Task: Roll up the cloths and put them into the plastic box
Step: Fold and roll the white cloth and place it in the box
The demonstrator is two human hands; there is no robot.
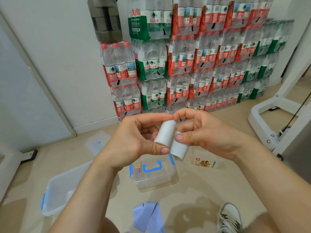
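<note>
**Hands, 2.** The left hand (134, 142) has thumb and fingers curled round the upper white cloth roll (165, 132). The right hand (208, 137) pinches the lower white cloth roll (179, 149) under its thumb, with the forefinger arched over to the top of the upper roll.

**White cloth rolls, 2.** They are touching side by side and held in the air over the small box. I cannot tell whether they are two cloths or the two ends of one strip.

**Lavender cloth, 1** (148, 217). It lies unrolled on the floor (193, 199) between the forearms, and its near end is cut off by the bottom edge.

**Clear plastic boxes with blue clips, 2.** The small plastic box (151, 182) sits directly below the hands. The large plastic box (50, 199) is open at lower left, with its right side hidden by the left forearm.

**Loose clear lid, 1** (96, 143). It lies flat on the floor, left of the left hand.

**Labelled packet, 1** (205, 163). It lies just right of the small box.

**Shoe, 1** (229, 217). It is at lower right.

**Shrink-wrapped water bottle packs** (185, 64). There are many, stacked against the wall behind the hands, and one dark jug (105, 19) stands on the left column.

**White metal frame, 1** (269, 105). It stands at the right edge.

**Open room.** Bare floor lies between the small box, the lavender cloth and the shoe, and between the lid and the large box.
</note>
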